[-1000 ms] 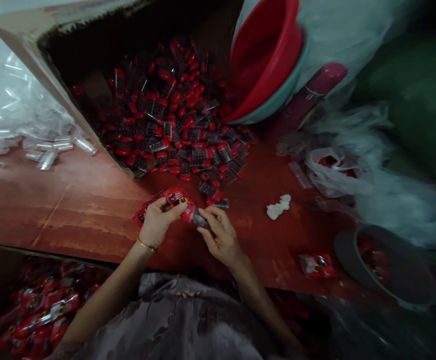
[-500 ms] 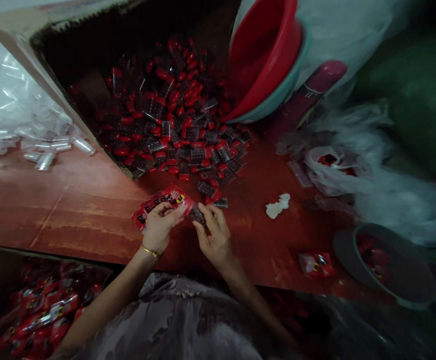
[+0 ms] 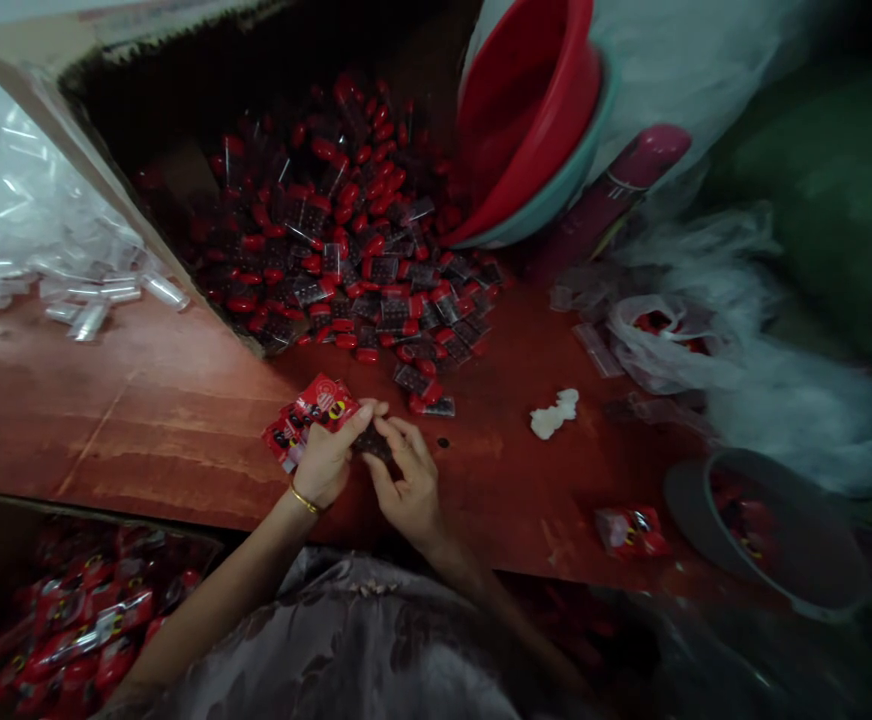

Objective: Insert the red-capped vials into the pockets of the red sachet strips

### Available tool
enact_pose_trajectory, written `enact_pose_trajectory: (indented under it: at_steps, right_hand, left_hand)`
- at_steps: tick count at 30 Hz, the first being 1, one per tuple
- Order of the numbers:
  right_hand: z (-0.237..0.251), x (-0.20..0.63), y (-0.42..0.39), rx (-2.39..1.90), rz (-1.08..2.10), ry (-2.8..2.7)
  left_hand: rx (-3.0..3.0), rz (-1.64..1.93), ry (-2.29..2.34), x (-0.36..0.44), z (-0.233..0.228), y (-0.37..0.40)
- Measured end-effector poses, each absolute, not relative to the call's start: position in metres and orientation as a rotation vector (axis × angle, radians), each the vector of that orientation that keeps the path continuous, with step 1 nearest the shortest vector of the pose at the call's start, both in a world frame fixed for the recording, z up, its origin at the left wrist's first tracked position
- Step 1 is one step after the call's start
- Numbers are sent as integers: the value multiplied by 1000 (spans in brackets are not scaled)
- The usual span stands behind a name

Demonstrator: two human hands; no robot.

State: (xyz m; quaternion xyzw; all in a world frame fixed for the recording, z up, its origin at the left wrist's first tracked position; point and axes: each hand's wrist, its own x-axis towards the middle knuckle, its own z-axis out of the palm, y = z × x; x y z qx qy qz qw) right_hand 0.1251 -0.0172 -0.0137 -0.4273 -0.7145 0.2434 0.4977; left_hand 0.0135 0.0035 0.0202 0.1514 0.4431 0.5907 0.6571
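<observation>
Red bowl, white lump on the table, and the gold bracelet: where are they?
Red bowl (image 3: 526, 110): head view, inner wall.
White lump (image 3: 554, 413): head view, its middle.
Gold bracelet (image 3: 302, 499): head view, band on the left wrist.

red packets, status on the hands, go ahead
Left hand grips a stack of red packets. Right hand pinches a small dark piece against them. Loose pieces lie just beyond, nothing between.
</observation>
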Motion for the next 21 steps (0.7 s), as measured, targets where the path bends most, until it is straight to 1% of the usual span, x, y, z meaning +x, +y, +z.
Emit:
enact_pose_trajectory:
  at_steps: [6, 9, 11, 18, 21]
  right_hand:
    - [-12, 130, -20, -1097, 1317, -1360]
    - [-9, 131, -19, -1002, 1540, -1254]
    - [-8, 130, -19, -974, 1546, -1168]
    - [-7, 121, -24, -1052, 1328, -1120]
    - [-12, 121, -25, -1022, 1352, -1076]
  left_hand:
    - [367, 1364, 990, 16, 23, 4]
    - [422, 1311, 991, 16, 24, 4]
    - [465, 1288, 982, 17, 26, 4]
    - [566, 1160, 1014, 30, 23, -3]
    - [640, 1121, 1059, 31, 19, -6]
